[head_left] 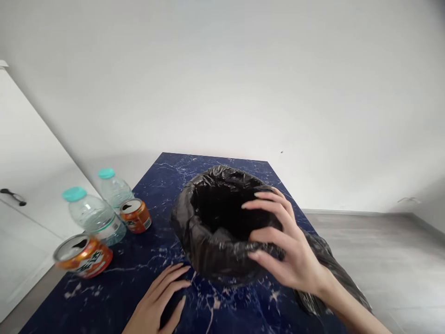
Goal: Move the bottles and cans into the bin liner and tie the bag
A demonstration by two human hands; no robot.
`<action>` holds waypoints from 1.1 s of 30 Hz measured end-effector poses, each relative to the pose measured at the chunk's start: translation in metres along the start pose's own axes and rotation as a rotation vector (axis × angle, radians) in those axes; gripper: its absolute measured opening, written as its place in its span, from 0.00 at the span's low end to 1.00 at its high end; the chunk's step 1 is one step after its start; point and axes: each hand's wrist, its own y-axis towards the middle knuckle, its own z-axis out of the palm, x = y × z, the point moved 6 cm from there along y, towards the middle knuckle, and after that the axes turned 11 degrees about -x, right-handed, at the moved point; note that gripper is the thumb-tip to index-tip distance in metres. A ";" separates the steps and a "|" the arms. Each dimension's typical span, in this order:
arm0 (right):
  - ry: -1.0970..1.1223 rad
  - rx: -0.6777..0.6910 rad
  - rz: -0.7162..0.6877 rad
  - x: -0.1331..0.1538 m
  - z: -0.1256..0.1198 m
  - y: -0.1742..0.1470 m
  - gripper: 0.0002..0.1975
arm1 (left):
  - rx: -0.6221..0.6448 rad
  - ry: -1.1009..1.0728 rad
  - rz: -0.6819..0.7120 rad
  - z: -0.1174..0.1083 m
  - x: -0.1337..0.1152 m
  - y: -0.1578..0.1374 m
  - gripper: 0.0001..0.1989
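Bare left hand (156, 299), fingers loosely parted, lies beside a round bin (229, 266) on the blue marbled table (225, 308); bare right hand (294, 248), fingers outspread, arches over its black plastic liner (184, 218), folded outward probably for anchorage.

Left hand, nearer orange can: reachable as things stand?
Likely yes. The left hand looks empty, and nothing stands between it and the nearer orange can. The nearer bottle is behind that can; the black-lined bin is off to the hand's right.
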 end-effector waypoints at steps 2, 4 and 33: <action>0.003 -0.004 0.086 0.002 -0.003 -0.008 0.12 | 0.001 -0.015 0.006 -0.009 -0.011 0.001 0.17; 0.025 -0.003 0.202 0.000 -0.004 -0.017 0.31 | -0.003 -0.030 0.019 -0.015 -0.019 0.001 0.16; 0.941 -0.386 1.222 -0.072 0.018 -0.065 0.26 | -0.029 -0.084 -0.108 -0.013 -0.001 -0.005 0.16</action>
